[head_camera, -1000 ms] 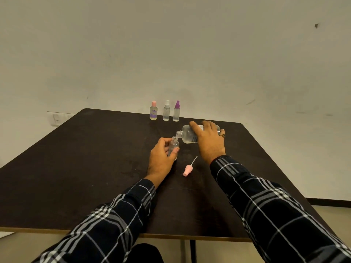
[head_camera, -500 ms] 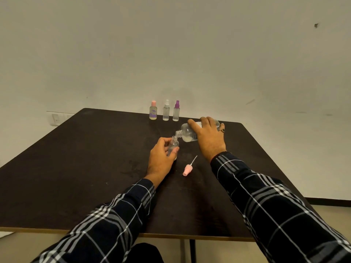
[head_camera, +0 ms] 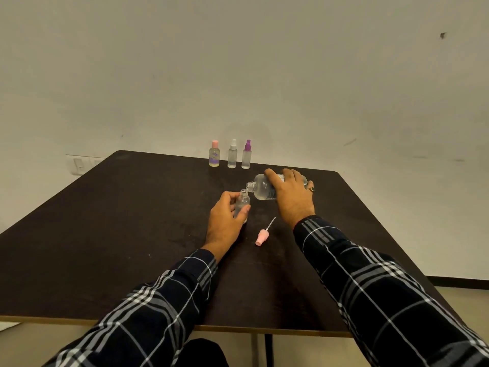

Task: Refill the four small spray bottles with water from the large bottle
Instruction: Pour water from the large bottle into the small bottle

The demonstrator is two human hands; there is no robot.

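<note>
A pale switch plate (head_camera: 79, 164) sits on the wall, far to the left of the uncapped small bottle (head_camera: 243, 201) and beyond the dark table (head_camera: 105, 234) on which that bottle stands upright. Behind the uncapped bottle, near the table's far edge, three more small bottles stand in a close row: a pink-capped bottle (head_camera: 214, 154) to the back left, a white-capped bottle (head_camera: 232, 154) almost straight behind, and a purple-capped bottle (head_camera: 246, 156) just right of that. All three have their tops on.

The person's left hand (head_camera: 225, 221), in a dark plaid sleeve (head_camera: 164, 300), curls around the uncapped bottle from its left side, thumb and fingers gripping its body. Just to the near right of this bottle a pink spray head (head_camera: 262, 237) lies on the table, its thin tube pointing away from the person.

The large bottle (head_camera: 260, 190) is tipped nearly level, its open mouth right over the uncapped bottle's neck. The right hand (head_camera: 293, 197) grasps it from above, fingers wrapped over its body, a ring (head_camera: 312, 189) on one finger. Whether water is flowing cannot be told.
</note>
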